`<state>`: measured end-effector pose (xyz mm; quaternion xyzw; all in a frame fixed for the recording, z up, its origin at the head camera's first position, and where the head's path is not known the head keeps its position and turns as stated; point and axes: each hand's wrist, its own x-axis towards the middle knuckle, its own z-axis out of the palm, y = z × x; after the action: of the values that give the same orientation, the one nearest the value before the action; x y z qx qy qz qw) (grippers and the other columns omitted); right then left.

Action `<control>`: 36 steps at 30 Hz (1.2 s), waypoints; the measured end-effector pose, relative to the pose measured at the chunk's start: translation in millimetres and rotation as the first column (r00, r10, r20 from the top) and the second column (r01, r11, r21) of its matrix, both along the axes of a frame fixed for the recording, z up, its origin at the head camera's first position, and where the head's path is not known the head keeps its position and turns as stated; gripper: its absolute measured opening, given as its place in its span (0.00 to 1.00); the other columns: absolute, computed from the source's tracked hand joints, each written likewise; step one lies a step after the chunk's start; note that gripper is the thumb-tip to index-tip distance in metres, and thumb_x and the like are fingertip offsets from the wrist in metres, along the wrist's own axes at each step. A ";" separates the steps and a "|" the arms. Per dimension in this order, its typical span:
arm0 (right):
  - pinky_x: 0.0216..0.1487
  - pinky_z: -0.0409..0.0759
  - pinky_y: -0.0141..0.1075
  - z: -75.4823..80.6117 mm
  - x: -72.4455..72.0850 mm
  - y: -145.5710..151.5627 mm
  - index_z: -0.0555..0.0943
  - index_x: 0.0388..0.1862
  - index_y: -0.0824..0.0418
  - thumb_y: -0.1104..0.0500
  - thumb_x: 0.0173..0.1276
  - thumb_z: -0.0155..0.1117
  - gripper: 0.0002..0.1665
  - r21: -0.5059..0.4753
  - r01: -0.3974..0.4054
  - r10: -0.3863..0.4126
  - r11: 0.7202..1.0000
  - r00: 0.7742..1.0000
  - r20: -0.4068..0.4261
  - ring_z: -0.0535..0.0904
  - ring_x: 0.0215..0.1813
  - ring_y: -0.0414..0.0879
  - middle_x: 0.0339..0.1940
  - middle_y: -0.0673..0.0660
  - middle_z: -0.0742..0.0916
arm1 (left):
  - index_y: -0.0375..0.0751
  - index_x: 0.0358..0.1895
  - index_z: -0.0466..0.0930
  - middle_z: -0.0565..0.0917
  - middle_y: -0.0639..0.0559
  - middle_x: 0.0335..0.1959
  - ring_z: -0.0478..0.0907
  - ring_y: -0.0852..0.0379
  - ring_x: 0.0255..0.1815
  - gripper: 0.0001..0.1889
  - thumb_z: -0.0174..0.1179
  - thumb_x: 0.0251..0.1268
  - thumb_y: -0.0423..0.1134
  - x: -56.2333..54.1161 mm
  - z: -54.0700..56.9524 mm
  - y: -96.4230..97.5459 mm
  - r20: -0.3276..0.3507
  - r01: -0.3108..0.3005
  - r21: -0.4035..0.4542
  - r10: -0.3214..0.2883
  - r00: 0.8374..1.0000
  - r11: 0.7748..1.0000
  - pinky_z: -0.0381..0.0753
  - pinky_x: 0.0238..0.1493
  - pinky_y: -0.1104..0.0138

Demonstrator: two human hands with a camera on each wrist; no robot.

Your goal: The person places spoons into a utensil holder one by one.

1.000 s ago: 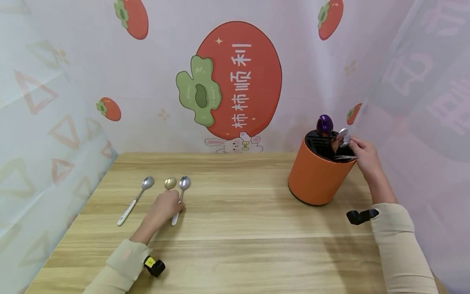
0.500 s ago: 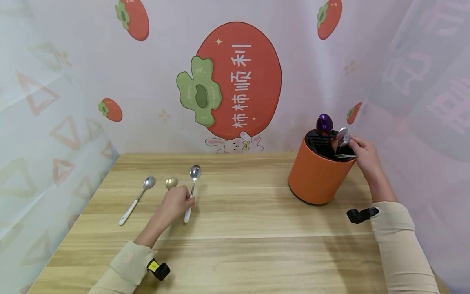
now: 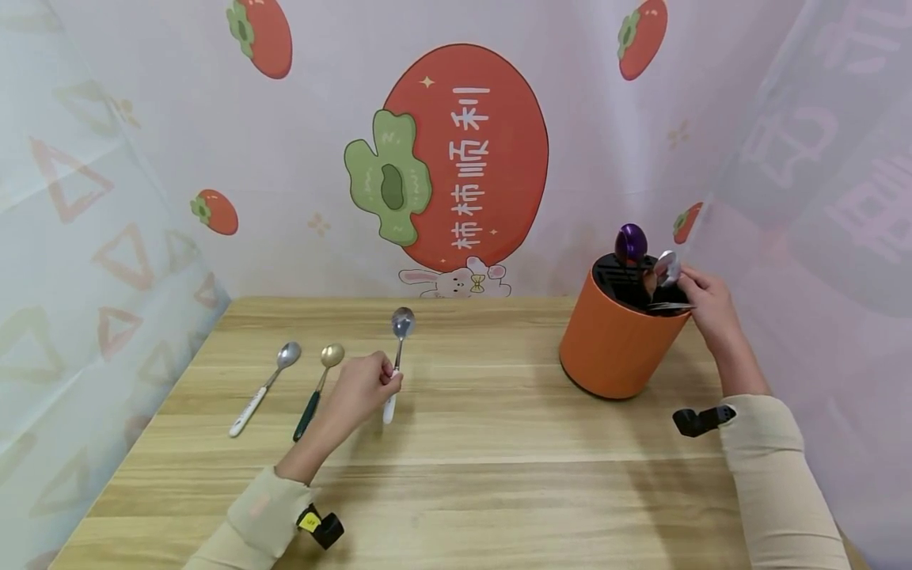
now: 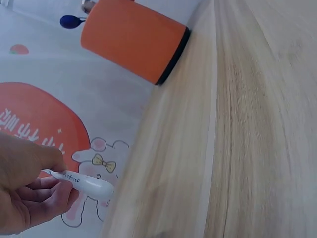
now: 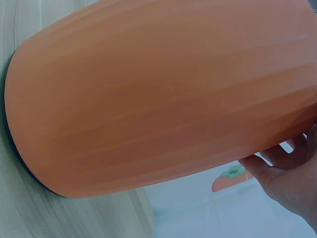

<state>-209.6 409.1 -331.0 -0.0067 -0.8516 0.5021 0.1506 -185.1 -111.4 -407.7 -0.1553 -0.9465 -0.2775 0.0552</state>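
My left hand [image 3: 359, 388] pinches a spoon [image 3: 403, 321] by its white handle, thumb against fingers, with the silver bowl pointing away. In the left wrist view the handle's end [image 4: 91, 185] sticks out past the fingertips, above the table's level. My right hand [image 3: 712, 313] holds the right rim of an orange utensil holder [image 3: 614, 352], its thumb seen at the holder's side in the right wrist view. Out of the black slotted top stand a purple spoon [image 3: 631, 243], a silver piece [image 3: 668, 267] and a copper-coloured piece [image 3: 649, 282].
On the table's left lie a silver spoon with a white handle [image 3: 249, 412] and a gold spoon with a dark green handle [image 3: 308, 414]. Behind the wooden table [image 3: 463, 507] hangs a printed cloth [image 3: 313, 150]; more cloth closes both sides.
My left hand has moved to the right and lifted the white-handled spoon, uncovering the green-handled spoon. My right hand and the utensil holder stay where they were.
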 end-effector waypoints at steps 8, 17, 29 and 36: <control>0.50 0.66 0.11 -1.0 0.4 0.9 0.69 0.72 0.65 0.52 0.80 0.47 0.28 -0.012 -0.005 0.005 1.000 1.000 -0.003 0.69 0.54 0.19 0.46 0.21 0.78 | 0.37 0.28 0.77 0.83 0.51 0.22 0.77 0.63 0.23 0.07 0.65 0.60 0.33 4.4 7.4 22.6 -0.116 0.041 0.088 -0.031 0.993 0.995 0.77 0.25 0.73; 0.61 0.64 0.15 1.8 2.4 -1.6 0.63 0.75 0.66 0.43 0.81 0.41 0.35 0.081 0.020 -0.027 0.997 0.995 0.093 0.63 0.74 0.33 0.75 0.45 0.71 | 0.39 0.29 0.77 0.83 0.51 0.24 0.80 0.63 0.25 0.07 0.66 0.61 0.32 7.9 14.5 45.8 -0.192 0.081 0.151 -0.051 0.980 0.985 0.80 0.27 0.73; 0.81 0.54 0.42 3.2 -0.1 -0.7 0.60 0.76 0.67 0.44 0.82 0.39 0.36 0.043 0.006 -0.010 0.999 0.995 0.100 0.54 0.81 0.48 0.79 0.54 0.63 | 0.39 0.31 0.77 0.82 0.52 0.25 0.80 0.63 0.26 0.06 0.65 0.61 0.30 4.0 26.9 83.0 -0.273 0.198 0.228 -0.132 0.953 0.953 0.81 0.29 0.75; 0.81 0.52 0.41 3.1 -2.2 -1.2 0.61 0.75 0.69 0.46 0.82 0.40 0.35 0.041 0.012 -0.016 0.999 0.996 0.093 0.54 0.81 0.51 0.79 0.59 0.62 | 0.38 0.33 0.78 0.82 0.51 0.26 0.80 0.63 0.27 0.04 0.65 0.62 0.31 1.8 38.4 111.1 -0.286 0.252 0.241 -0.180 0.941 0.937 0.81 0.29 0.77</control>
<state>-211.8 407.9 -327.9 -0.0332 -0.8675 0.4830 0.1144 -183.3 -0.3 -369.3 -0.2850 -0.8604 -0.3873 0.1687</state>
